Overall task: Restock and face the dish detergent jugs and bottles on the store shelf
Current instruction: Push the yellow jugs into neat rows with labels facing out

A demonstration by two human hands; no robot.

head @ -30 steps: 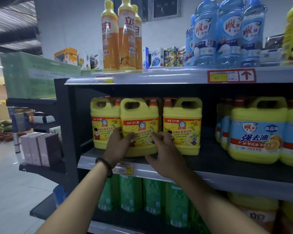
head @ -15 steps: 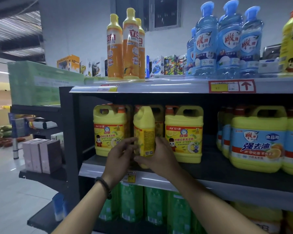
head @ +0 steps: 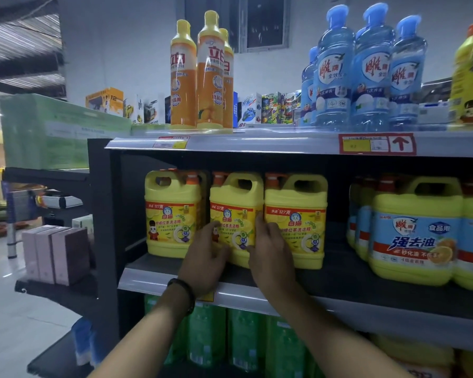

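On the middle shelf (head: 366, 279), the centre yellow jug (head: 238, 197) stands upright with its label facing forward, set between the left yellow jug (head: 172, 214) and the right yellow jug (head: 298, 211). It touches the right one and sits just beside the left one. The left hand (head: 206, 260) lies against its lower left front, fingers (head: 213, 227) fairly straight and spread over the label, not wrapped round anything. The right hand (head: 271, 257) rests at the jug's right edge, its fingers (head: 260, 222) pointing up along the seam where the centre and right jugs meet, also straight rather than closed on the jug. A black wristband (head: 183, 293) circles the left wrist.

Farther right on the same shelf stand blue-labelled jugs (head: 415, 236), well apart from the three yellow ones. On the top shelf (head: 257, 143) stand orange bottles (head: 210, 77) and, to their right, blue bottles (head: 372, 72), with a red arrow tag (head: 377, 144) on the shelf edge below them. Green bottles (head: 243, 336) fill the shelf underneath the hands.
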